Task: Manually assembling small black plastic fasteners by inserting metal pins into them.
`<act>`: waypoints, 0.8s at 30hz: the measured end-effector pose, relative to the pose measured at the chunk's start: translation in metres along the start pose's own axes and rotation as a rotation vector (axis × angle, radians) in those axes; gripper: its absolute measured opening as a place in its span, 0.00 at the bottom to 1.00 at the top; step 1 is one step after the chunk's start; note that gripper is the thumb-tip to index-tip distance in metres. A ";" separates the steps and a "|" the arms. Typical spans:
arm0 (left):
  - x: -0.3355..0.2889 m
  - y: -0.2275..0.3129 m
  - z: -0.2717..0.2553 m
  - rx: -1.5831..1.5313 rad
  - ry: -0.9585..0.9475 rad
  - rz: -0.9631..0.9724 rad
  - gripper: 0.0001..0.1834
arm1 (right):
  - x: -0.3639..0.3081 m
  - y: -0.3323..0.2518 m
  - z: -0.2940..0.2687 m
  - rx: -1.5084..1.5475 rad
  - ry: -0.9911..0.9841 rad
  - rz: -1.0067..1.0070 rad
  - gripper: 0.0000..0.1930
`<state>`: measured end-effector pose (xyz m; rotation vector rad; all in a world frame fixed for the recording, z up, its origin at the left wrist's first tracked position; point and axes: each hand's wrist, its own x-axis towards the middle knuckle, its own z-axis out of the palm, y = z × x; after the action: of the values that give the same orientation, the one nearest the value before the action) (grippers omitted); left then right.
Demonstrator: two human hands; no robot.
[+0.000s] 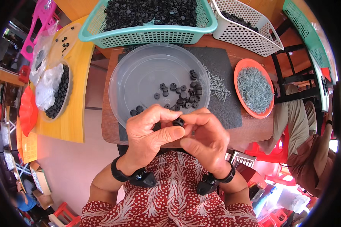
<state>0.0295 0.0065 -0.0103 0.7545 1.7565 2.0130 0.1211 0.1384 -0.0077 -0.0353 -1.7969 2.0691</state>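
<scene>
A small round black plastic part [179, 122] is held up in front of my chest, over the near rim of a clear round tub [130, 85]. My left hand [149, 128] pinches it between thumb and forefinger. The curled fingers of my right hand [207, 137] meet the same part from the other side, with the thumb lower down; whether they hold anything else is hidden. Several loose black parts [183, 94] lie in the tub, mostly toward its right side. Loose screws [218, 87] are piled on the dark mat [231, 109] just right of the tub.
An orange-red bowl [236, 81] full of screws stands at the right. Behind the tub are a green basket [147, 38] and a white basket [246, 39], both holding black parts. A yellow table [77, 94] with more parts is at left; another person [297, 125] sits at right.
</scene>
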 end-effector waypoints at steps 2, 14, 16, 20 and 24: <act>-0.004 0.007 0.002 -0.114 0.001 -0.123 0.14 | 0.001 -0.001 0.002 -0.084 -0.016 -0.024 0.21; 0.003 0.014 -0.011 0.125 -0.058 -0.281 0.11 | -0.003 -0.002 -0.019 -0.689 0.202 -0.260 0.17; 0.013 0.007 -0.016 0.295 -0.070 -0.166 0.12 | -0.001 -0.004 -0.040 -0.679 0.252 -0.194 0.16; 0.029 -0.001 -0.013 0.715 -0.244 0.148 0.15 | 0.009 -0.013 -0.064 -0.649 0.315 -0.151 0.15; 0.042 -0.016 -0.003 0.878 -0.287 0.303 0.14 | 0.026 -0.020 -0.082 -0.608 0.353 -0.049 0.14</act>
<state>-0.0061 0.0317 -0.0194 1.5475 2.4259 1.1023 0.1257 0.2259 0.0035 -0.4843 -2.0829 1.3091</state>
